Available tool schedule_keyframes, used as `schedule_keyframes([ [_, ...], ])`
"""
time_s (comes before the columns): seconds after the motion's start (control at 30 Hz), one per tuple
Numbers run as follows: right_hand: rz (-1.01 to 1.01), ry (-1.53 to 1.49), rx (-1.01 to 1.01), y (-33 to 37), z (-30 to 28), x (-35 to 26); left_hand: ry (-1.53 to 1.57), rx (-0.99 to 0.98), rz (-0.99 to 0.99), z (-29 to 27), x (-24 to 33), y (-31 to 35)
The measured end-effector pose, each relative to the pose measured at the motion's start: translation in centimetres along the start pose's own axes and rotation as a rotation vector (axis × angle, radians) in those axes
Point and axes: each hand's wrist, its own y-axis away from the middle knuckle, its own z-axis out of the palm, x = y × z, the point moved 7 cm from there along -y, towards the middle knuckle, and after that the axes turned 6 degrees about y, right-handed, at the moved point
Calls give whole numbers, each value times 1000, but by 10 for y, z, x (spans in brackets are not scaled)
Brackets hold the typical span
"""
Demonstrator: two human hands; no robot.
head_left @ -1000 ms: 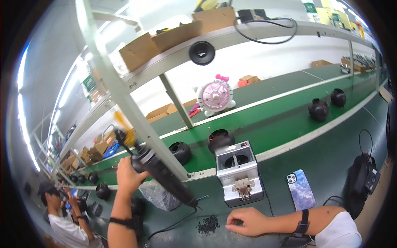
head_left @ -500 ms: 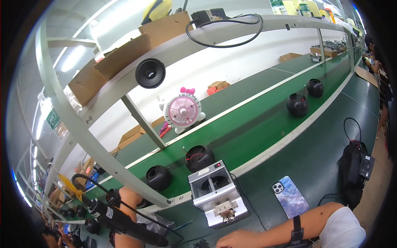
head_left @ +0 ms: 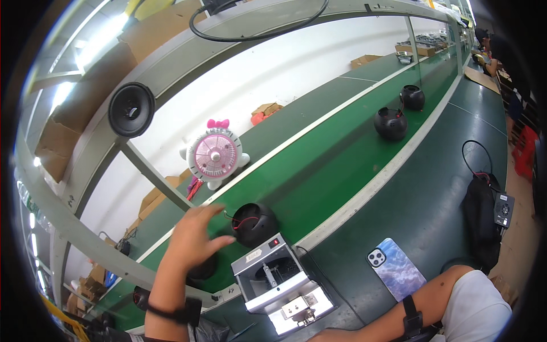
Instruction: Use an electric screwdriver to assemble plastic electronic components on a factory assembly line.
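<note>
My left hand (head_left: 196,236) is raised over the green belt, thumb and fingers spread, with nothing in it. Just right of its fingertips sits a round black housing (head_left: 256,228) with an open top and red wires; the hand appears not to touch it. Another black housing (head_left: 202,270) is partly hidden behind my left wrist. In front of them stands a silver bench machine (head_left: 279,288) with a red lit switch and a dark round hopper. My right hand (head_left: 329,336) rests low beside this machine, its fingers cut off by the picture's lower edge.
A phone in a blue marbled case (head_left: 396,269) lies right of the machine. Farther along the belt are two black housings (head_left: 391,123). A pink and white fan (head_left: 215,157) stands behind the belt. A speaker (head_left: 131,109) hangs on the frame post. A black bag-like object (head_left: 480,222) lies at far right.
My left hand has come up over the belt toward the black housing, fingers spread. The view has shifted, and the hanging black power screwdriver at lower left is out of sight.
</note>
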Motion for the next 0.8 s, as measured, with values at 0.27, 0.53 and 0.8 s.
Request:
schedule_keyframes([
  [0.27, -65, -20, -27, 0, 2, -2, 121, -445, 54, 135, -31, -75],
  [0.53, -98, 1, -32, -2, -1, 5, 382, -10, 166, 6, 13, -57],
  [0.8, -45, 106, -136, -7, 11, 2, 780, 128, -176, -92, 16, 103],
])
